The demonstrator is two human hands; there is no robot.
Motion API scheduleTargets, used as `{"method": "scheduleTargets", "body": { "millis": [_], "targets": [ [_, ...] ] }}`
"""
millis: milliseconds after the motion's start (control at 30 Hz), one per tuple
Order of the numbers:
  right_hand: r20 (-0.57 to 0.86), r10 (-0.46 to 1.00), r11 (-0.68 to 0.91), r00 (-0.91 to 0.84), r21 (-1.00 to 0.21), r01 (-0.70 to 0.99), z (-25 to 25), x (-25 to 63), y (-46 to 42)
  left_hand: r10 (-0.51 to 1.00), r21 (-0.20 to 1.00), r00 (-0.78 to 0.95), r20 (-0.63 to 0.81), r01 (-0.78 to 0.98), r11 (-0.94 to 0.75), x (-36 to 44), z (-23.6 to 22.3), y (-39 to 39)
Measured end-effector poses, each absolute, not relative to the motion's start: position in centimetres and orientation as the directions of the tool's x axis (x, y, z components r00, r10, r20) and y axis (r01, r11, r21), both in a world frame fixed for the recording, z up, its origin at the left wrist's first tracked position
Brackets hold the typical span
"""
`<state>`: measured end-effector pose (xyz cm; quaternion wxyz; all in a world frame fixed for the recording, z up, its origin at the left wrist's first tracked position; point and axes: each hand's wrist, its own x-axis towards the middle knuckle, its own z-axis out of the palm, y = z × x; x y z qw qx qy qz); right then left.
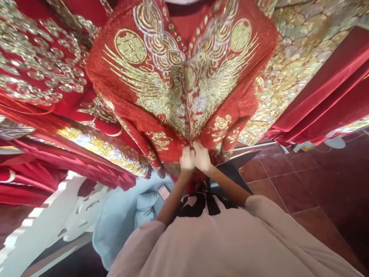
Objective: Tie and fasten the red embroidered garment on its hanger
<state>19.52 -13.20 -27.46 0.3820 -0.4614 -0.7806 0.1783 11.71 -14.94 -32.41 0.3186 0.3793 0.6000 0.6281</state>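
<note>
A red jacket point(161, 142) with gold and silver embroidery fills the upper middle of the view, worn by a person or set on a form; which, I cannot tell. Its two front edges meet along a line down the centre. At the lower end of this line, my left hand point(187, 158) pinches the front edge of the jacket. Close against it, my right hand point(201, 156) has its fingers closed on the same spot. The fingertips are slightly blurred, and any small fastener between them is hidden.
Red garments with beads and gold trim point(106, 148) hang on the left. Gold scale-patterned cloth point(296, 57) and a red drape point(323, 100) are on the right. A light blue seat point(112, 219) bears a phone point(163, 192). A white carved railing point(77, 204) and red floor tiles point(288, 177) lie below.
</note>
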Motion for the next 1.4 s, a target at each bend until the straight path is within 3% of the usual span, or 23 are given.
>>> {"method": "scheduleTargets", "body": {
  "millis": [67, 133, 200, 300, 400, 500, 567, 667, 867, 1100, 1400],
  "targets": [
    [0.312, 0.921, 0.388, -0.233, -0.698, 0.602, -29.9, 18.5, -10.4, 0.841, 0.982, -0.516, 0.160, 0.166, -0.085, 11.1, -33.0, -12.1],
    [0.304, 0.924, 0.381, -0.230, -0.750, 0.541, -31.8, 18.3, -9.0, 0.838, 0.962, -0.496, 0.230, 0.246, -0.118, 10.2, -33.8, -10.9],
    [0.292, 0.933, 0.356, -0.211, -0.832, 0.425, -33.3, 18.9, -9.0, 0.839, 0.978, -0.506, 0.202, 0.156, -0.142, 9.4, -34.9, -11.4],
    [0.113, 0.992, 0.123, -0.062, -0.969, 0.214, -36.0, 21.2, -10.5, 0.744, 0.977, -0.664, -0.068, -0.195, -0.084, 8.1, -37.4, -14.4],
    [-0.074, 0.985, -0.090, 0.159, -0.991, 0.095, -39.0, 23.9, -11.6, 0.596, 0.912, -0.734, -0.326, -0.410, -0.007, 6.3, -40.1, -17.2],
    [-0.169, 0.955, -0.172, 0.244, -0.985, -0.010, -40.8, 26.0, -10.9, 0.609, 0.806, -0.607, -0.511, -0.585, 0.094, 4.2, -41.7, -18.1],
    [-0.253, 0.953, -0.225, 0.166, -0.959, -0.170, -41.0, 26.7, -9.9, 0.646, 0.724, -0.496, -0.580, -0.677, 0.131, 3.1, -42.1, -17.8],
    [-0.377, 0.926, -0.352, -0.002, -0.862, -0.366, -40.6, 27.0, -9.1, 0.682, 0.659, -0.428, -0.594, -0.744, 0.108, 2.4, -41.9, -17.1],
    [-0.466, 0.870, -0.485, -0.158, -0.757, -0.438, -40.0, 25.8, -11.3, 0.731, 0.593, -0.322, -0.602, -0.793, 0.140, 4.0, -41.3, -18.2],
    [-0.474, 0.872, -0.469, -0.121, -0.739, -0.484, -38.6, 25.1, -13.7, 0.814, 0.552, -0.154, -0.560, -0.802, 0.228, 7.0, -38.8, -19.2],
    [-0.479, 0.868, -0.473, -0.130, -0.722, -0.505, -36.6, 23.2, -14.7, 0.854, 0.644, -0.278, -0.440, -0.761, 0.084, 11.0, -37.3, -18.4]
  ]
}}
